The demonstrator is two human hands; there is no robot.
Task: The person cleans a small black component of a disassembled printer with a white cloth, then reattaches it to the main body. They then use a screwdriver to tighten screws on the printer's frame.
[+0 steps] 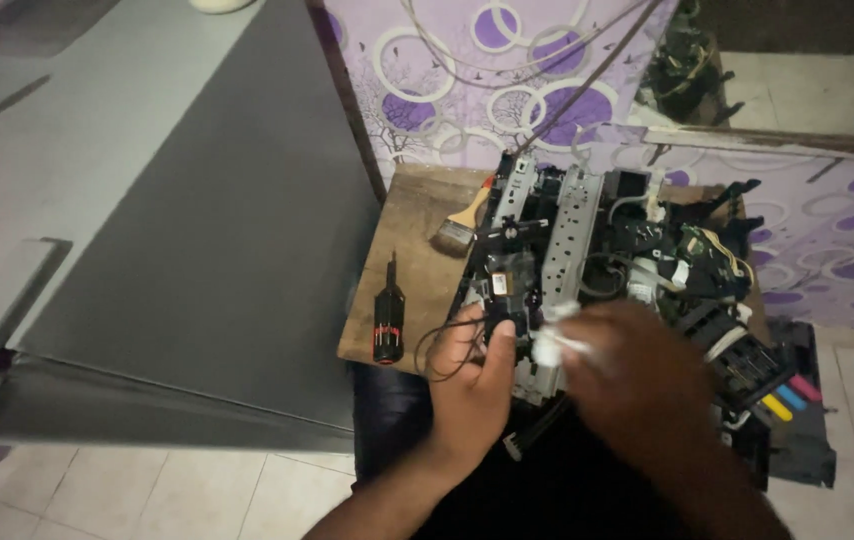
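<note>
Two hands on a taken-apart printer, seen from above.

Far left: big grey panel point(217, 230). Next, a black screwdriver point(388, 322) lies on a brown board point(409, 250), w/ a small paintbrush point(461, 226) at its 1 o'clock. Left hand point(477, 375) is wrapped around the black printer part point(507, 290), thumb up on it. Right hand point(637, 370), blurry, pinches a white cloth point(553, 345) against the metal frame point(567, 250), at 3 o'clock from the left hand. Colour ink tanks point(787, 400) sit at 3 o'clock of the right hand.
</note>
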